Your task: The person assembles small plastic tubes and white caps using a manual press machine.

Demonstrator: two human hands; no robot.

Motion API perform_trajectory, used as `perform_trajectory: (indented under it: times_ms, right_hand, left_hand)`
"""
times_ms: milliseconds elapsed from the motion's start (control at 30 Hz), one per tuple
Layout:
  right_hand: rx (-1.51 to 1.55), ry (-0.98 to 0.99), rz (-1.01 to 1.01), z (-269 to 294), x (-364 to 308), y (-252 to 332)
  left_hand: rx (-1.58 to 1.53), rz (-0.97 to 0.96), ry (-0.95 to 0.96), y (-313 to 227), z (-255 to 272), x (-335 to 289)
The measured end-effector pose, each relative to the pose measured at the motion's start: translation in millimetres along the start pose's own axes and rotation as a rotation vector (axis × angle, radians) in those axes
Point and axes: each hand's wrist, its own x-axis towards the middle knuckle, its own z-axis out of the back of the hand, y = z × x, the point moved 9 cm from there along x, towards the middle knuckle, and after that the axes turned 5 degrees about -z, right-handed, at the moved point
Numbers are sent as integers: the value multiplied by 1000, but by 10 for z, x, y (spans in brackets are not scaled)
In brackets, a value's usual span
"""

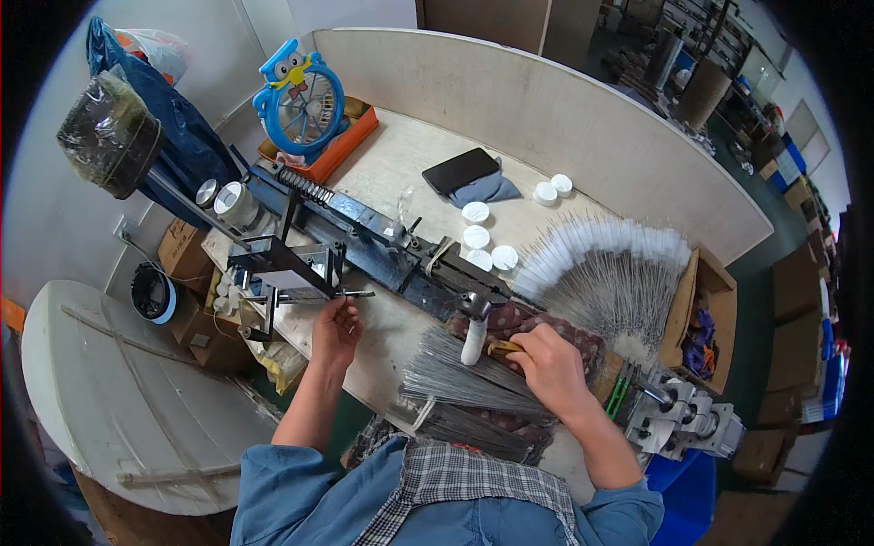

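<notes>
I had the left hand (pixel 337 329) raised at the near side of a black metal frame (pixel 282 264), its fingers bent and their tips at a thin dark rod (pixel 362 294); from where I sat I could not tell whether they pinched it or merely touched it. The right hand (pixel 551 364) was closed on a small yellow-brown piece (pixel 503 347), which stuck out to the left from between thumb and fingers, just right of a lever with a white grip (pixel 473 342). That piece was above a bundle of thin grey wires (pixel 455 369) on the near part of the bench (pixel 391 136). Beyond the right hand, I saw a wide fan of white-tipped wire brushes (pixel 601 273), with an open cardboard box (pixel 725 300) holding purple things to its right and a metal machine (pixel 683 414) nearer. A long dark blue metal rail (pixel 364 250) ran from far left toward the middle. On the far side I could make out several white round pieces (pixel 475 237), a black phone (pixel 460 170) partly on a grey-blue cloth (pixel 487 189), and, farther left, a blue toy-like fan (pixel 305 109) by an orange tray (pixel 350 146)
</notes>
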Motion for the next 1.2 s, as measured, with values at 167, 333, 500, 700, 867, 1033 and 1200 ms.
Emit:
perform_trajectory:
  times_ms: [167, 333, 500, 700, 867, 1033, 1200]
  right_hand:
    - [-63, -171, 10, 528, -16, 28]
    - [214, -97, -309, 607, -20, -508]
    - [167, -126, -326, 775, -229, -713]
    - [444, -42, -413, 748, -383, -938]
    - [321, 43, -202, 807, -358, -739]
    - [43, -158, -53, 859, -136, -397]
    - [-147, -187, -16, 440, 296, -220]
  left_hand:
    - [138, -282, 291, 178, -863, -581]
    - [260, 15, 758, 1047, -2176, -1418]
    - [355, 28, 820, 1325, -2457, -1514]
    - [379, -91, 856, 1343, -2505, -1532]
    - [405, -77, 782, 1295, -2497, -1474]
    - [264, -101, 550, 1024, -2198, -1275]
    - [152, 24, 542, 1052, -2184, -1292]
